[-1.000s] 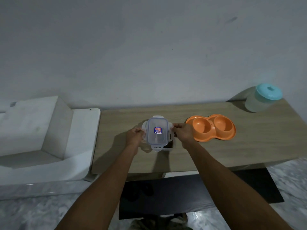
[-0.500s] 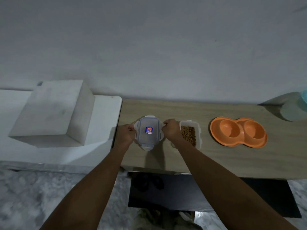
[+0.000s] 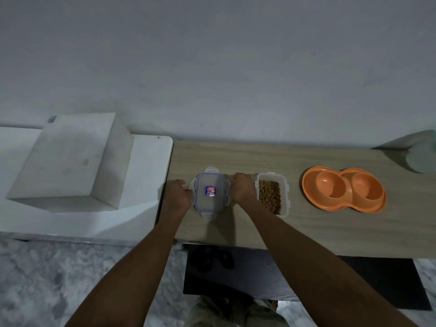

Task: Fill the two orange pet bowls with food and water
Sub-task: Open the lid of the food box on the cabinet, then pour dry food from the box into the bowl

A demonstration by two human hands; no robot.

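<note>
1. Orange plastic, the double pet bowl (image 3: 343,190) lies on the right part of your wooden worktop (image 3: 236,156), and the orange bottoms of both wells show.
2. Left of it and apart, the clear container (image 3: 284,197) stands open with brown kibble (image 3: 269,196) inside.
3. Just left of that, you hold the lid (image 3: 210,192) flat, sticker up. You cannot tell whether it touches the worktop.
4. Your left hand (image 3: 177,197) has its grip clamped on the lid's left edge, and your right hand (image 3: 243,191) on its right edge.
5. A white block (image 3: 68,159) sits on the white surface (image 3: 146,185) past the worktop's left end.
</note>
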